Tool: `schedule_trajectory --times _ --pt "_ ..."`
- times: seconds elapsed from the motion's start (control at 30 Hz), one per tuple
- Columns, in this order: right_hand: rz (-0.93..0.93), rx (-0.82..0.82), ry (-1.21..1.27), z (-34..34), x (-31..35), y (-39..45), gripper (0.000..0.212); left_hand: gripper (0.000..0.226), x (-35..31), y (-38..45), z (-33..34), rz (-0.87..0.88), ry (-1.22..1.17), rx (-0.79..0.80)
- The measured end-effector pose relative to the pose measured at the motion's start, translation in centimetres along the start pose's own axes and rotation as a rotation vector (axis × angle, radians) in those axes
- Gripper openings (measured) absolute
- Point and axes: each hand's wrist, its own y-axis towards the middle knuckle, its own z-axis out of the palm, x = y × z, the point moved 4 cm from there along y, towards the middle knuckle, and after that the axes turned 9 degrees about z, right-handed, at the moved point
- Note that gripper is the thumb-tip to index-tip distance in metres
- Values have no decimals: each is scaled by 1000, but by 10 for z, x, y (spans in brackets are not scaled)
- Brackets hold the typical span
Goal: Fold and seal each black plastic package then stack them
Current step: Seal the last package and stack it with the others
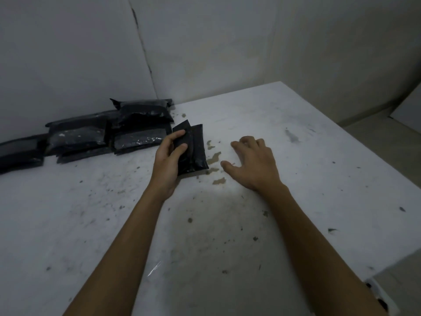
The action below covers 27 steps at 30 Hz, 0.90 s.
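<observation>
Left hand grips a folded black package, fingers curled over its upper flap; package rests on the desk near centre. Right hand at 3 o'clock of the package, just beside it, fingers relaxed, holding nothing. Stacked black packages lie at 10 o'clock against the wall.

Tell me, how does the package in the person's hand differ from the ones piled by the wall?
The held package is gripped by the left hand near the middle of the table; the pile lies untouched at the wall. The held package points away from the person, with one flap raised; the piled ones lie flat and crosswise, some stacked. Both are shiny black plastic. The right hand holds nothing.
</observation>
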Motion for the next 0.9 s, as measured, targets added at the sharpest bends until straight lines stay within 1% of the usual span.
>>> schedule_trajectory --times 0.1,0.17,0.23,0.3,0.43,0.53,0.6,0.73,0.8,0.9 --pt "-103 -22 42 3 31 -19 62 31 -3 -12 -19 15 11 -28" --pt "-210 -30 85 5 51 -32 56 32 -7 -21 -34 34 21 -46" --pt "-335 1 140 5 67 -45 52 32 -11 -29 -51 47 20 -79" --pt "-444 90 175 5 80 -60 55 33 -17 -38 -69 49 7 -119" --pt "-604 306 146 3 113 -98 73 34 -26 -56 -96 58 15 -160" --pt "-714 384 111 4 133 -122 78 34 -29 -69 -109 57 23 -181" --pt "-784 391 131 6 140 -135 73 33 -31 -77 -114 63 32 -183" --pt "-871 344 231 7 140 -156 50 32 -32 -89 -120 74 51 -190" --pt "-877 288 326 6 138 -162 38 32 -33 -94 -121 80 65 -189" --pt "-835 271 400 6 137 -170 25 31 -34 -100 -121 95 72 -185"
